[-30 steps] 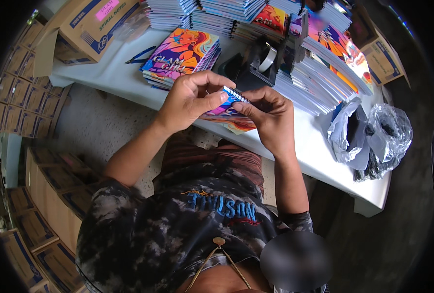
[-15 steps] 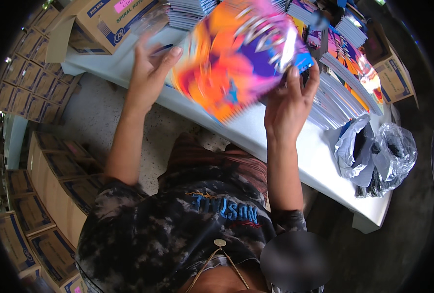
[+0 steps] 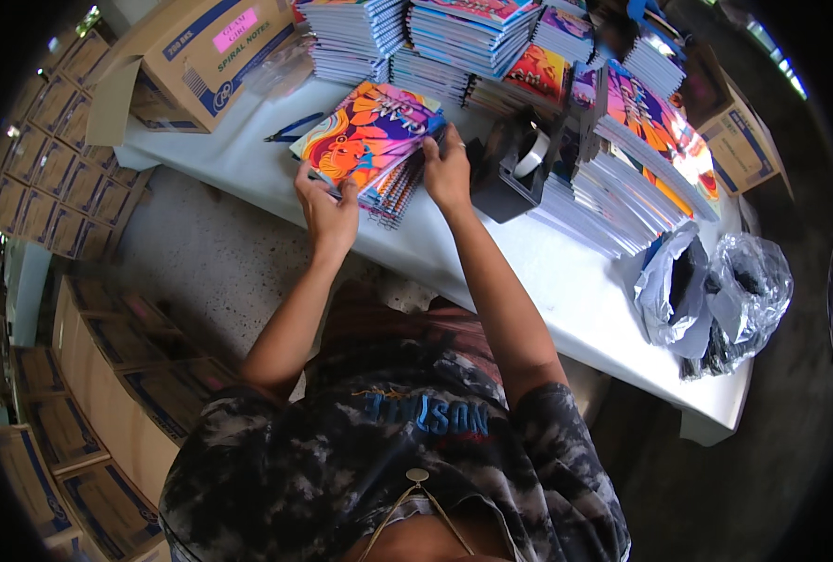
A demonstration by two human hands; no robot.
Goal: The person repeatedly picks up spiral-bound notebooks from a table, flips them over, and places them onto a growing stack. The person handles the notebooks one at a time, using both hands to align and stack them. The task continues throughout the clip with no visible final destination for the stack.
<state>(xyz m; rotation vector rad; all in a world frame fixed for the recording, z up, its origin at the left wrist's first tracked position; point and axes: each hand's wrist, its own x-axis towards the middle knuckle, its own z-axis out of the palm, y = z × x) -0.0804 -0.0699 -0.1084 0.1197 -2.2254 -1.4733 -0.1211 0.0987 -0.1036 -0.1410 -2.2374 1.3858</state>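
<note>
A spiral notebook point(image 3: 355, 140) with a bright orange, pink and purple cover lies level over the table, between my hands. The fingers of my left hand point(image 3: 327, 214) are closed on its near left corner. My right hand point(image 3: 447, 169) grips its right edge, thumb at the blue corner. Beneath it, turned at another angle, more spiral notebooks point(image 3: 396, 195) show their coil edges. A dark blue slim tool point(image 3: 294, 128), perhaps a pen or cutter, lies just left of the notebook. To the right of my right hand stands a black tape dispenser point(image 3: 510, 183) with a roll in it.
Tall stacks of notebooks point(image 3: 472, 37) line the table's far side, with another stack point(image 3: 636, 159) at right. An open carton point(image 3: 201, 70) stands at far left. Clear plastic bags point(image 3: 749, 290) lie near the white table's point(image 3: 613, 318) right end. Stacked cartons point(image 3: 88, 169) fill the left side.
The notebook, raised and blurred before, has come down onto the other notebooks. Both hands have moved closer together; the left hand, spread beside it earlier, is now closed on its corner.
</note>
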